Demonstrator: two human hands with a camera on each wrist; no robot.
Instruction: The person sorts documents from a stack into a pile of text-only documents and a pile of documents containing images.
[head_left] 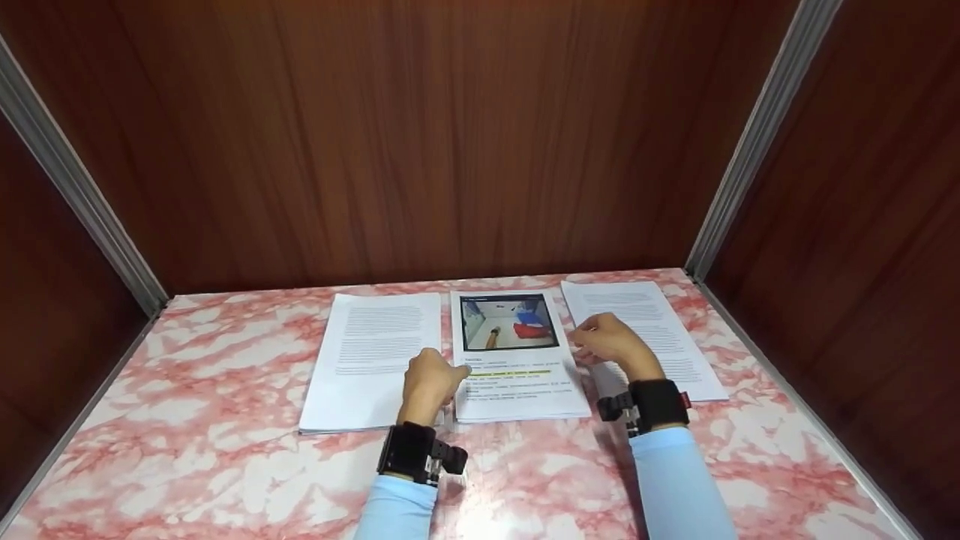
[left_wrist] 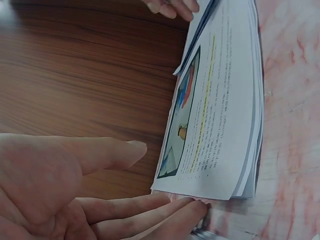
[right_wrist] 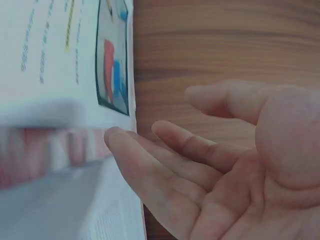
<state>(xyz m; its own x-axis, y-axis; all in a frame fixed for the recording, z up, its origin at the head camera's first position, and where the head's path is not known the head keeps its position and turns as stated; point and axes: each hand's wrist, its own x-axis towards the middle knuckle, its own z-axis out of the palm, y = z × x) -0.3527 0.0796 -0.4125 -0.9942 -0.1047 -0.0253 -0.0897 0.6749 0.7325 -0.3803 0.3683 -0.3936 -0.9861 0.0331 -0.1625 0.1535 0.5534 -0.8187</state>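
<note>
A stack of printed sheets [head_left: 517, 409] lies in the middle of the table, its top page bearing a colour photo, text and a yellow highlighted line. At its left edge is my left hand [head_left: 433, 379], thumb raised and fingers extended; in the left wrist view the fingertips [left_wrist: 197, 206] reach the stack's side. My right hand [head_left: 611, 343] is by the right edge, over the gap beside the right-hand stack. Its fingers [right_wrist: 155, 175] are loosely bent with nothing between them and the thumb. Whether those fingertips touch the paper, I cannot tell.
Another stack of text pages [head_left: 367, 397] lies to the left, partly behind my left hand. A third stack [head_left: 679, 360] lies at the right, turned slightly. The red-and-white marbled table [head_left: 225, 465] meets a brown wood panel [head_left: 450, 150] at the back, with side panels framed in metal.
</note>
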